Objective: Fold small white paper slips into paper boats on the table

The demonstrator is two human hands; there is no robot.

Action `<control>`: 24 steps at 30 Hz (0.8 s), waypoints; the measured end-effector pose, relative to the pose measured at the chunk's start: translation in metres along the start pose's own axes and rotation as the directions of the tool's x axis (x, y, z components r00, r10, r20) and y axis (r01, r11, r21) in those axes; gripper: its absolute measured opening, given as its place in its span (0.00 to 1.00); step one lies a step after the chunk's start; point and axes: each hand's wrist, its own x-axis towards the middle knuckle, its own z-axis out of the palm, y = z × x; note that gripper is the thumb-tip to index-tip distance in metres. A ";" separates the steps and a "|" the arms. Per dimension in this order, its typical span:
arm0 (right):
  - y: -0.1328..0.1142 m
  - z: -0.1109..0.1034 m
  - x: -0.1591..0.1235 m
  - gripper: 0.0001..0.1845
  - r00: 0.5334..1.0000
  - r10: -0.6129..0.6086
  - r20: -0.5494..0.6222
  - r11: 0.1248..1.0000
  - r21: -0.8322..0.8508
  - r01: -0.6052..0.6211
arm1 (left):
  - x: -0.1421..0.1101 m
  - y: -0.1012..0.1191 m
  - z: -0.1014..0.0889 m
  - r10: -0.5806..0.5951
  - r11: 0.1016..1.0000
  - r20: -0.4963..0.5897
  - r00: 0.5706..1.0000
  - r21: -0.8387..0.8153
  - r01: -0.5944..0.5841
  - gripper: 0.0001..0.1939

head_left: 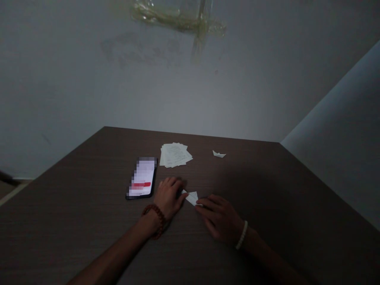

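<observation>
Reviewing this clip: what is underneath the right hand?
The fingertips of the right hand lie over one corner of the small folded paper, above the brown table. The covered part of that corner and whatever is beneath the palm cannot be seen.

And here's the phone (142, 178), face up on the left of the dark brown worktop (89, 162), screen glowing with a red bar across its lower part, while up on the grey wall (190, 95) yellowed tape (175, 20) shines above dull smudges (127, 49)!
</observation>
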 end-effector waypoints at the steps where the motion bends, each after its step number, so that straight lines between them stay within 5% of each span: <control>1: 0.000 0.000 0.000 0.21 1.000 0.011 -0.004 1.000 0.000 -0.011 | -0.001 0.000 -0.001 0.025 1.000 -0.015 1.000 0.014 -0.025 0.10; 5: -0.001 0.001 -0.002 0.20 0.997 0.071 -0.034 0.997 0.008 -0.071 | -0.005 -0.002 -0.001 0.257 0.966 0.023 0.966 -0.004 -0.257 0.11; 9: -0.001 0.004 -0.003 0.19 0.993 0.110 -0.045 0.994 0.017 -0.109 | -0.007 -0.006 0.003 0.517 0.856 0.095 0.851 -0.063 -0.513 0.15; 13: -0.001 0.006 -0.003 0.18 0.990 0.129 -0.050 0.991 0.030 -0.127 | -0.009 -0.007 0.002 0.603 0.797 0.142 0.785 -0.070 -0.600 0.18; 19: 0.000 0.004 -0.002 0.18 0.991 0.123 -0.050 0.992 0.045 -0.120 | -0.011 0.001 -0.006 0.583 0.808 0.200 0.788 -0.042 -0.587 0.19; 24: -0.001 0.001 -0.002 0.17 0.991 0.123 -0.045 0.991 0.052 -0.121 | -0.011 0.003 -0.007 0.516 0.854 0.160 0.842 -0.012 -0.521 0.17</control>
